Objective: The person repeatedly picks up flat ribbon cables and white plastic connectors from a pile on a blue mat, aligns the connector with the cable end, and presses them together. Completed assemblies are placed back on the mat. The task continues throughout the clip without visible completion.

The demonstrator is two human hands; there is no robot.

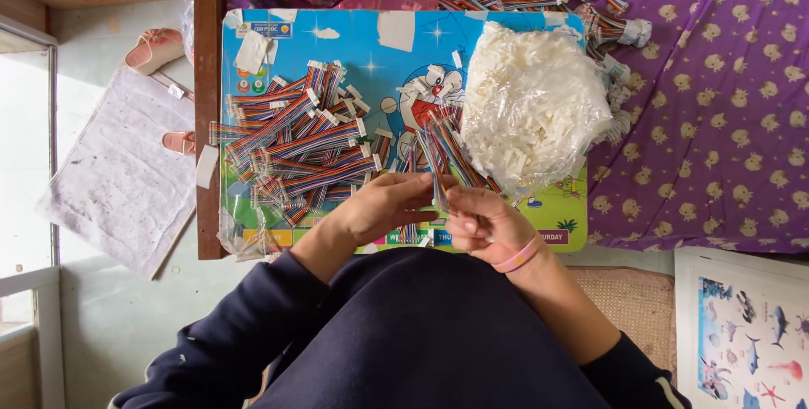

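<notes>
Both hands meet at the lower centre of the frame, over the near edge of the blue cartoon-printed board [472, 38] that serves as the counter. The left hand [383, 205] and the right hand [484, 219] together hold a bundle of rainbow ribbon cables [445, 149], which fans upward from the fingers toward the centre of the frame.

Step in hand, as judged from the pose: handling one cable end at the fingertips. To do this well:

1. Keep the bundle pinched low, close to the end being handled, so the free lengths do not twist.
2. Support the strands with the left hand while the right hand works the end.
3. Keep the work over the board, so loose pieces fall on it and not on the floor.

Finger state: the left fingers are closed narrowly on the lower part of the bundle; the right fingers [463, 207] are curled against the same end, touching it. Whether a white connector sits between them cannot be told.

Surroundings: a pile of finished cables [295, 139] lies at left of the board; a clear bag of white connectors [531, 101] lies at upper right, just beside the held bundle.
</notes>
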